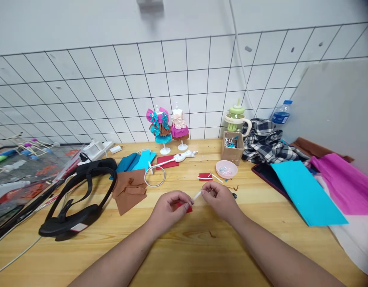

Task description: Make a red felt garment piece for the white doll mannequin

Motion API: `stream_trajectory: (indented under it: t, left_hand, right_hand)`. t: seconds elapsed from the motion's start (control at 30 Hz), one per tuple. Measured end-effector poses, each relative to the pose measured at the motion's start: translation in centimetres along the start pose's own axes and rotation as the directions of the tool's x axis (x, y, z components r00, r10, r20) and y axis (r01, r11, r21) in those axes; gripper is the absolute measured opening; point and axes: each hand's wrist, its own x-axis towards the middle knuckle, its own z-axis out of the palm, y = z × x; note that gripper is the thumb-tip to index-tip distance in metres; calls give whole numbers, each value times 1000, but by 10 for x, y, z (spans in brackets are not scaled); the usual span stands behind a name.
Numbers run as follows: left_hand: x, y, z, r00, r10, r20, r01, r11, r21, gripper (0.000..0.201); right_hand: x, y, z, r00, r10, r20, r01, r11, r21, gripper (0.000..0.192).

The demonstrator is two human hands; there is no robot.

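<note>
Hands pinch red paper, thin white strip.

Small red paper piece and thin white strip, pinched above tabletop

Bright, even light (edges fisheye-warped), soft shadows

Two dressed mannequins, one bottle
</note>
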Motion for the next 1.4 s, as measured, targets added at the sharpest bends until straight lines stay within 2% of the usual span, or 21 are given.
stream_trajectory:
  t: [0.1, 0.2, 0.37, 0.53, 0.63, 0.77, 0.9, 0.93, 1.03, 1.13, 1.23, 1.4]
  left_hand:
    - [-1, -2, -3, 1000, 7, -4, -7, 993, -122, 14]
    - [0, -4, -6, 999, -40, -6, 37, 976, -215, 22]
    - [0, -4, -10, 984, -176, 18, 175, 950, -259, 30]
    - [1, -5, -8, 985, -161, 62, 172, 942, -287, 31]
    - [0, -4, -7, 980, -181, 83, 198, 937, -287, 30]
    - [-1, -2, -5, 980, -172, 103, 195, 934, -298, 25]
    - [0, -2, -5, 983, -104, 152, 141, 958, -252, 19]
    - [1, -3, -4, 983, -91, 158, 126, 965, -229, 18]
    - [2, -5, -4, 982, -57, 180, 92, 976, -196, 15]
    - [2, -4, -5, 978, -47, 204, 86, 978, -188, 13]
    - [1, 0, -6, 983, -17, 180, 22, 999, -25, 7]
    - [-1, 6, -9, 968, 162, 191, -209, 943, 260, 11]
  right_hand:
    - [9, 8, -11, 999, 19, -28, -21, 996, -90, 13]
    - [15, 13, -23, 995, -13, -102, -16, 959, -282, 12]
    - [20, 19, -42, 964, -196, -180, 33, 759, -650, 8]
    - [23, 29, -50, 939, -305, -160, 69, 620, -781, 12]
    - [20, 26, -45, 909, -402, -109, 195, 641, -742, 29]
    - [5, 5, -28, 835, -549, 47, 506, 731, -457, 27]
    - [-9, -9, -10, 734, -643, 216, 678, 687, -261, 25]
    - [-11, -9, -7, 729, -645, 228, 684, 687, -244, 21]
    - [-10, -5, -3, 761, -622, 183, 649, 727, -226, 10]
    - [-8, -4, -5, 761, -613, 212, 648, 735, -201, 10]
    - [-8, -7, -8, 764, -576, 290, 630, 762, -147, 13]
    - [-10, -10, -7, 843, -382, 378, 459, 878, -138, 12]
